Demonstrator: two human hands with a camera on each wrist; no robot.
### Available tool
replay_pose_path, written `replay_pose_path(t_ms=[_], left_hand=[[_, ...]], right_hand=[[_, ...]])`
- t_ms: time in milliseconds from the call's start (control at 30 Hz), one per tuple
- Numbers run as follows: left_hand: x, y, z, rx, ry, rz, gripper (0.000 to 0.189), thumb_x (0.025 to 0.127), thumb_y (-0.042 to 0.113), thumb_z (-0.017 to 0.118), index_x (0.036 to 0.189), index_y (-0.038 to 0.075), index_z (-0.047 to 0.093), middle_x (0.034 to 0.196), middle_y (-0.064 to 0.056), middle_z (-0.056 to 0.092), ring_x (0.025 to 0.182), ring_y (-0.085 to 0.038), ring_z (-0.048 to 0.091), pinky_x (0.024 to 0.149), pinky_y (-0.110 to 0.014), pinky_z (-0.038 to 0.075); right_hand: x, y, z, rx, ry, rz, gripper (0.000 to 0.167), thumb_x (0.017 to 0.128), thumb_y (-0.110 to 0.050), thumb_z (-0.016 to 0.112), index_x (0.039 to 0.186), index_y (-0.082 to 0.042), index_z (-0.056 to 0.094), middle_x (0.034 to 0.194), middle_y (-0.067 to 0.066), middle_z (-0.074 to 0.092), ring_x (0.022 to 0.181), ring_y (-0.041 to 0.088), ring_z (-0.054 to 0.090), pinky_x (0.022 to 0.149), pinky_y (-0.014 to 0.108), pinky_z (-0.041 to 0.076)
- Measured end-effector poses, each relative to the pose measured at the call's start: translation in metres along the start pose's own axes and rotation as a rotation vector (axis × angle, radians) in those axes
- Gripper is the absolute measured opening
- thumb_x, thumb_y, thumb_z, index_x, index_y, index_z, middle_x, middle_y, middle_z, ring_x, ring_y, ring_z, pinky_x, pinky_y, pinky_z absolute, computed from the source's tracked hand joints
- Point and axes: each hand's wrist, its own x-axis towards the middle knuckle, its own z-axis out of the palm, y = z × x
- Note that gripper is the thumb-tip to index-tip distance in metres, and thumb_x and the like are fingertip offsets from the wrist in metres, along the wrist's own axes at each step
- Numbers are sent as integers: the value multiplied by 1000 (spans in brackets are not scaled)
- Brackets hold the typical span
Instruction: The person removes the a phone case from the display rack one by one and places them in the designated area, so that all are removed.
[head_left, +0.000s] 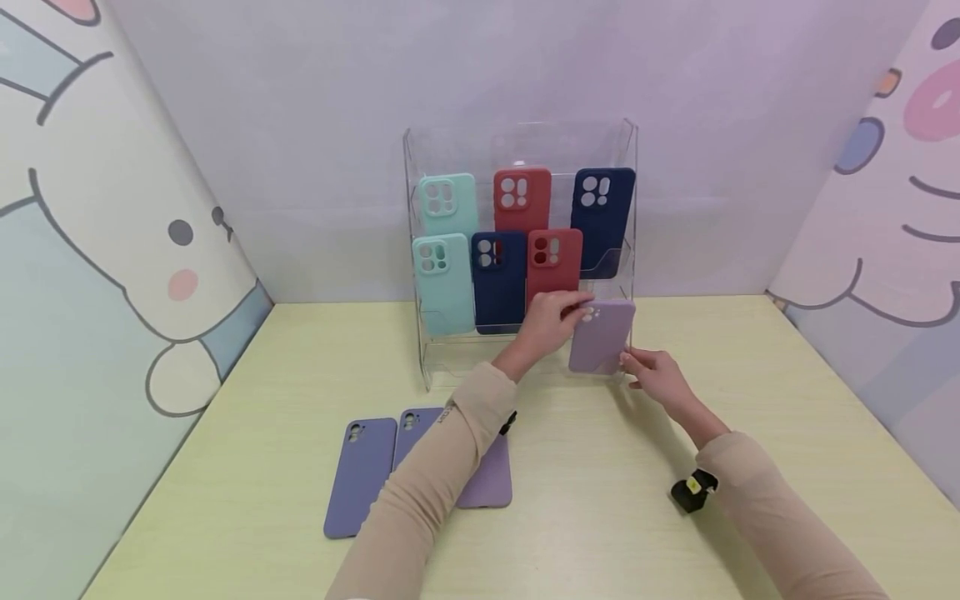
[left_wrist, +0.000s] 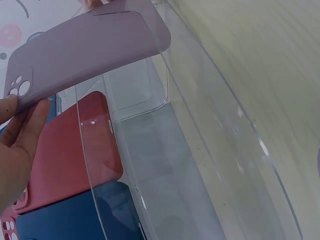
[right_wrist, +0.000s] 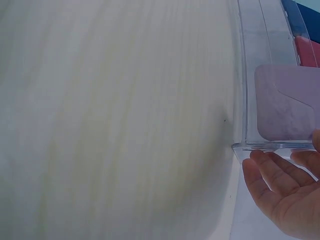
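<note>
A lilac phone case (head_left: 602, 337) stands in the lowest tier of a clear acrylic display rack (head_left: 422, 367), at its right end. My left hand (head_left: 551, 323) pinches its upper left corner, beside the camera holes; in the left wrist view the thumb and fingers lie on either side of the lilac case (left_wrist: 90, 47). The right hand (head_left: 660, 377) is at the case's lower right edge, by the rack's side panel. In the right wrist view, the right hand (right_wrist: 285, 192) has relaxed fingers against the rack's end, with one fingertip at the lilac case (right_wrist: 287, 102).
Higher tiers hold mint cases (head_left: 444, 287), red cases (head_left: 522, 204) and navy cases (head_left: 603, 221). On the table (head_left: 585, 517), left of centre, lie purple cases (head_left: 362, 479), partly covered by the left sleeve (head_left: 427, 483). Cartoon-printed panels (head_left: 150, 208) flank the table.
</note>
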Motion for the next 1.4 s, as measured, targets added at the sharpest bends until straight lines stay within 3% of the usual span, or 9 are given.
replay_pose_path(t_ms=[233, 700, 1400], left_hand=[[-1, 3, -5, 29, 13, 44, 26, 87, 8, 60, 112, 4, 65, 101, -8, 67, 79, -12, 59, 68, -10, 44], [-2, 10, -19, 35, 56, 116, 26, 87, 6, 61, 112, 1, 64, 98, -9, 67, 79, -15, 60, 71, -10, 46], [-18, 24, -43, 106, 28, 149, 26, 87, 7, 61, 113, 4, 64, 95, -7, 68, 78, -13, 60, 72, -10, 46]], right_hand=[[-1, -2, 0, -4, 1, 10, 47, 98, -24, 41, 132, 9, 37, 127, 29, 43, 109, 41, 50, 77, 37, 53], [1, 0, 0, -7, 19, 5, 46, 97, -25, 44, 130, 7, 41, 122, 29, 49, 106, 40, 52, 74, 37, 54], [0, -2, 0, -17, 22, 5, 43, 97, -19, 43, 129, 11, 41, 118, 32, 51, 101, 33, 54, 73, 34, 54]])
